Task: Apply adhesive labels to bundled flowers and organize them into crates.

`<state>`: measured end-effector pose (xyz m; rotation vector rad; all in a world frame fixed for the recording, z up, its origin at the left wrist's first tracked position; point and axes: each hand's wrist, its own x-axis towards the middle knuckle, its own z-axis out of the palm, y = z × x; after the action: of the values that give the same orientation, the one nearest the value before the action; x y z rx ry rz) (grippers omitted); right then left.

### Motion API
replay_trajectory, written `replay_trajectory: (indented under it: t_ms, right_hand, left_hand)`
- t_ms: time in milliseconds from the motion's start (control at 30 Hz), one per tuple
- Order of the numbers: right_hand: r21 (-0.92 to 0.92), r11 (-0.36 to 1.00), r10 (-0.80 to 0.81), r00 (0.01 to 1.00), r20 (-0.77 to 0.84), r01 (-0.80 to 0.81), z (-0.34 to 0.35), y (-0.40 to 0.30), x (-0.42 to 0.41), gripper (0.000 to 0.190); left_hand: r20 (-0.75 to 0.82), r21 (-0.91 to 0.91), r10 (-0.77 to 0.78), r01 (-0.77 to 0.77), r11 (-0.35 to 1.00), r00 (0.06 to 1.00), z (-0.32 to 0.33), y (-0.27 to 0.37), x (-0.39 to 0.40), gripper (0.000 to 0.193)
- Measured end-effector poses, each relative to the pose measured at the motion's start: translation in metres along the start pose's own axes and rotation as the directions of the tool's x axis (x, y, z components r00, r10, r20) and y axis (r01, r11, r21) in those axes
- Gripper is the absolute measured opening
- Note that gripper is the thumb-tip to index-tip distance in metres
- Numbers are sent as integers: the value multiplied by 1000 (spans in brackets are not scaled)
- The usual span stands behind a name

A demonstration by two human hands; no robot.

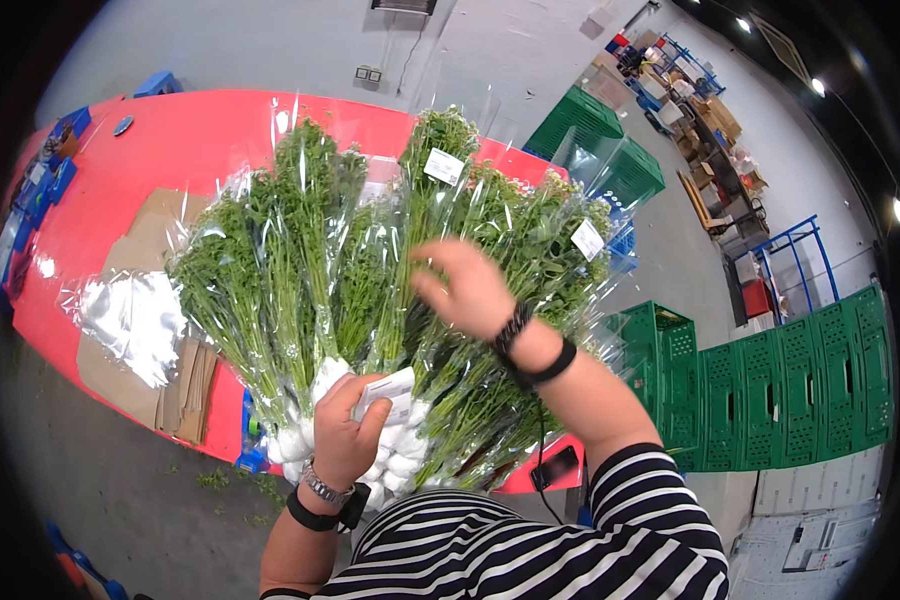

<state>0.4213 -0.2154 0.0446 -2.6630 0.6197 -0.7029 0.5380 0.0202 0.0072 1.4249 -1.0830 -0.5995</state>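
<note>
Many bunches of green leafy stems point(300, 247) in clear plastic sleeves fan out over a red table, their stem ends wrapped in white material point(401, 457). My left hand point(349, 427) is at the wrapped ends and grips a small stack of white printed labels point(390, 394) between thumb and fingers. Over the middle bunches is my right hand point(461, 289), slightly blurred, with its fingers apart and nothing seen in them. One white label point(444, 166) sits on the sleeve of an upper middle bunch; another label point(588, 240) is on a bunch at the right.
Flat clear plastic sleeves point(131, 322) and brown cardboard point(187, 390) lie on the red table point(195, 127) at left. Blue bins point(41, 184) line its far left end. A phone point(555, 469) lies near my right elbow. Green crates point(780, 390) are stacked to the right, more green crates point(577, 124) behind.
</note>
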Motion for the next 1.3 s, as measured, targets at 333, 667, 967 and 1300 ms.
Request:
replay_trajectory:
  t_ms: [333,667,967,1300]
  right_hand:
    - [472,748,213,842,495,-467,-25,-55,-65,28]
    - [286,826,472,874,116,-485,-40,35,-22,15]
    - [429,653,754,588,-292,-624,-40,156,0,25]
    - [-392,592,657,703,-271,-704,-39,109,-6,46]
  left_hand:
    - [8,54,-60,59,997,998,20,-18,4,15]
    - [124,292,0,-37,956,992,25,-22,0,14]
    - [2,261,140,-135,956,990,23,-15,-8,8]
    - [-30,104,57,-54,993,998,16,-18,-14,6]
